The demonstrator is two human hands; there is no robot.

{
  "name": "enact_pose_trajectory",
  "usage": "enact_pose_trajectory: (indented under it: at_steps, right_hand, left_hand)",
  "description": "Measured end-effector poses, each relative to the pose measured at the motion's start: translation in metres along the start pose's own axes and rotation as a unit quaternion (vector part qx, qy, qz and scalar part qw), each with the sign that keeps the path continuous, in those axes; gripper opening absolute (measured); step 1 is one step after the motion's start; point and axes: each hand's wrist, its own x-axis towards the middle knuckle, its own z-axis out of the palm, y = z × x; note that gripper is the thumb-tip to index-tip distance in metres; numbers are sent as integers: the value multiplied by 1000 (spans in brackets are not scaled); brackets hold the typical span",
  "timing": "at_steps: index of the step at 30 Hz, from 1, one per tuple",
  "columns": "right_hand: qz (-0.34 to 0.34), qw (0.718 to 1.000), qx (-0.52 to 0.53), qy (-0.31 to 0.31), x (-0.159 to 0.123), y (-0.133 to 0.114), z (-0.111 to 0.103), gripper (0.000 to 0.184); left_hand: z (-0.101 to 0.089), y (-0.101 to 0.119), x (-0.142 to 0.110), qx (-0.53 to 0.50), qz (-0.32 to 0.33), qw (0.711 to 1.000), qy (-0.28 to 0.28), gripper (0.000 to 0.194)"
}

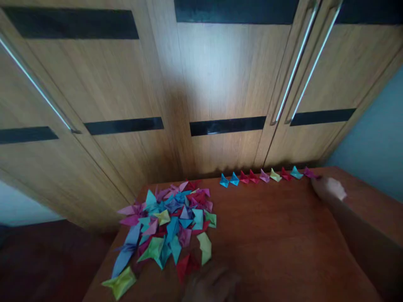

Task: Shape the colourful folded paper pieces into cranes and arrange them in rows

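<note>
Frame right: pointed purple folded paper (pixel 308 172) at fingertips of right hand (pixel 328 188); left hand (pixel 212 285) bottom centre; blurred, can't tell either grip.

Bare right hand (pixel 329 188) and forearm (pixel 362 237)
The forearm broadens toward the near right; the bare left hand (pixel 214 284) is dim and blurred.

Nine small paper pieces (pixel 265 176) in a row, one paper heap (pixel 173 228) too tangled to count.
The row, at four o'clock, numbers three red, two blue, one teal, one pink, one yellow and one purple; the heap sits at seven. One tabletop (pixel 267 235), one left hand (pixel 211 286) at six, one right hand (pixel 329 188) between three and four. Three metal handles (pixel 297 63): one at ten, two at two o'clock. Seven dark strips (pixel 228 126).
</note>
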Motion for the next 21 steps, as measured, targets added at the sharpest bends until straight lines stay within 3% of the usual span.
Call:
enact_pose_trajectory:
  at_steps: [7, 21]
  right_hand:
    - [-2, 1000, 12, 6, 1, 0, -1, 48]
    - [-16, 999, 43, 12, -3, -2, -5, 43]
  left_hand:
    - [-7, 7, 1, -25, -28, 998, -43, 44]
    - [-9, 8, 4, -16, -27, 998, -51, 41]
